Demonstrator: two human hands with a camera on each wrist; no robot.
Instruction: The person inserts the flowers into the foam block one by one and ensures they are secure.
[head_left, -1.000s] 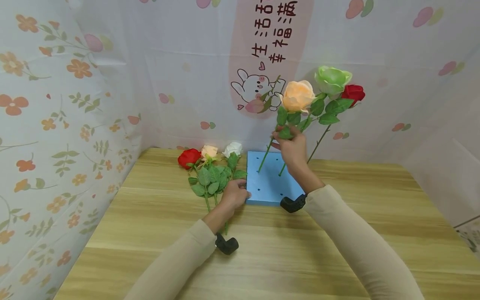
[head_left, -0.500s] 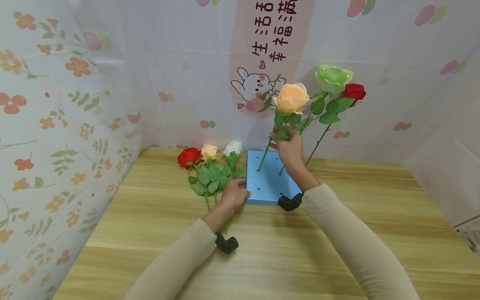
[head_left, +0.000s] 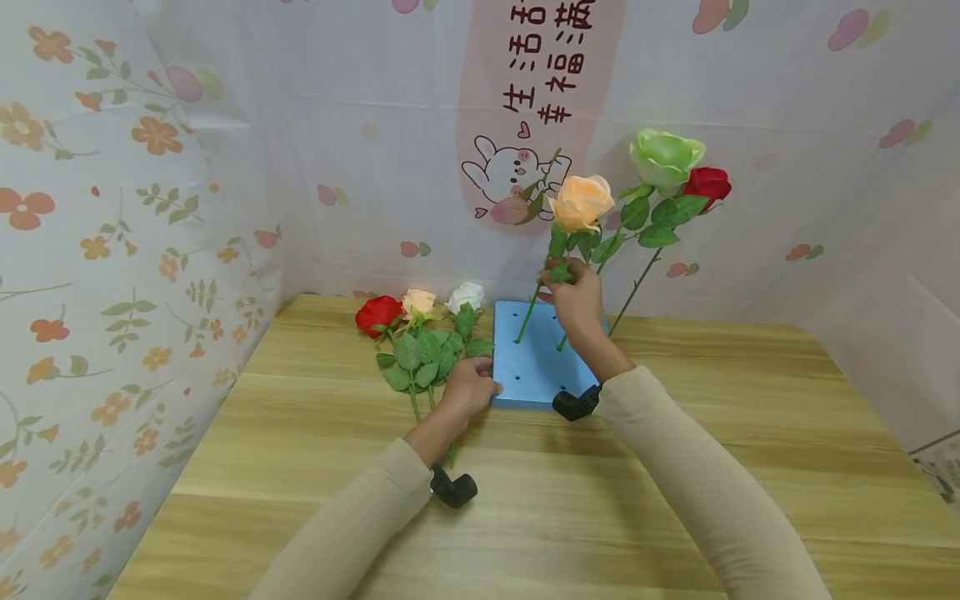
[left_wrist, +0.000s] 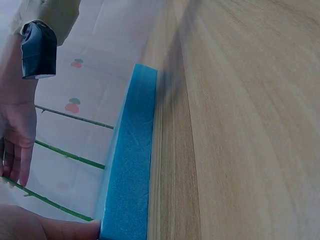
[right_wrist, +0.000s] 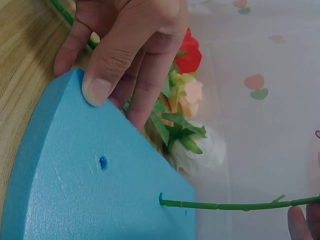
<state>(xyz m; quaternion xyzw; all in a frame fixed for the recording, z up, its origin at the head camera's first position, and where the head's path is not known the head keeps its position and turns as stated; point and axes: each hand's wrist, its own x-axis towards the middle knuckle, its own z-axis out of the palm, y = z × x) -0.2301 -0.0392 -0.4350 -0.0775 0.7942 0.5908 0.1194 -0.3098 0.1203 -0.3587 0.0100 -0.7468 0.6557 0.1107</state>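
Observation:
My right hand (head_left: 579,304) pinches the upper stem of a peach rose (head_left: 582,202), just below its bloom among the leaves. The lower end of that stem (right_wrist: 235,206) stands in a hole of a blue foam board (head_left: 528,371), leaning slightly. My left hand (head_left: 468,387) grips the board at its near left corner, thumb (right_wrist: 97,90) on the edge and fingers along the side. A green rose (head_left: 666,158) and a red rose (head_left: 707,188) stand tilted to the right behind my right hand, which partly hides their stems.
Left of the board lie a red rose (head_left: 378,316), a pale peach rose (head_left: 418,303) and a white rose (head_left: 467,297), their leaves bunched by my left hand. More holes (right_wrist: 103,162) show in the board. A printed cloth (head_left: 360,167) hangs behind the wooden table (head_left: 525,517).
My right hand has shifted slightly left and down with the peach rose, whose bloom sits lower and more upright. My left hand keeps its place on the board.

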